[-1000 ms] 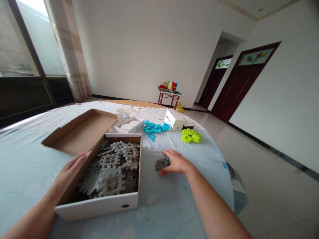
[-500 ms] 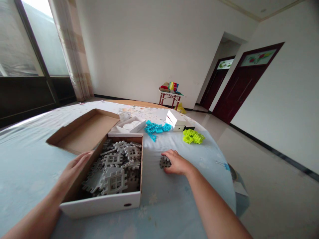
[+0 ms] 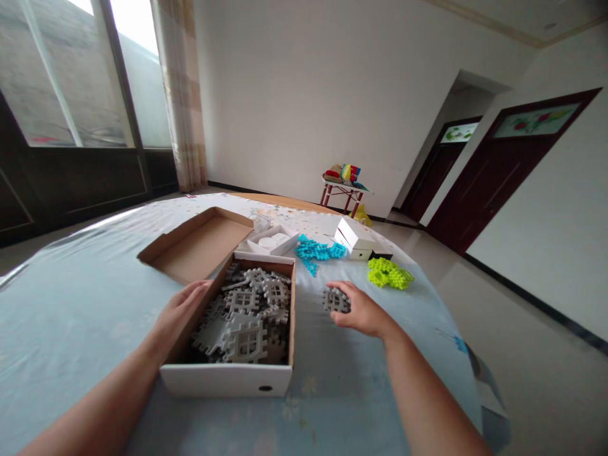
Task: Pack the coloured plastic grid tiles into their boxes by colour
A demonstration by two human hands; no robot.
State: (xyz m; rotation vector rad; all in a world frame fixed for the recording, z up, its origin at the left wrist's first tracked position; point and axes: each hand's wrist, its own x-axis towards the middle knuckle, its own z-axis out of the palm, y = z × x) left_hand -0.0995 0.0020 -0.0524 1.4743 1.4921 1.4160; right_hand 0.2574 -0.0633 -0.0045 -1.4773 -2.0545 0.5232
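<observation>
A white cardboard box [image 3: 228,381] with a brown inside stands open in front of me, filled with grey interlocking plastic building pieces [image 3: 247,342], some with window grids. My left hand [image 3: 183,310] holds the box at its left wall; its fingertips are at the rim and the thumb is hidden. To the right of the box, my right hand [image 3: 358,307] pinches a grey window-grid building piece [image 3: 335,300] between thumb and fingers, by its right side. Whether that piece touches the tablecloth, I cannot tell.
Behind the box lie a brown cardboard lid [image 3: 199,244], a small white tray [image 3: 273,240] with white items, blue pieces [image 3: 319,249], a white box [image 3: 354,239] and lime-green pieces [image 3: 389,273]. A pale blue cloth [image 3: 85,304] covers the round table. A small side table [image 3: 344,189] stands by the wall.
The view has turned left, so everything appears shifted right. The grey piece in my right hand now shows its face more fully. My left hand stays at the box wall.
</observation>
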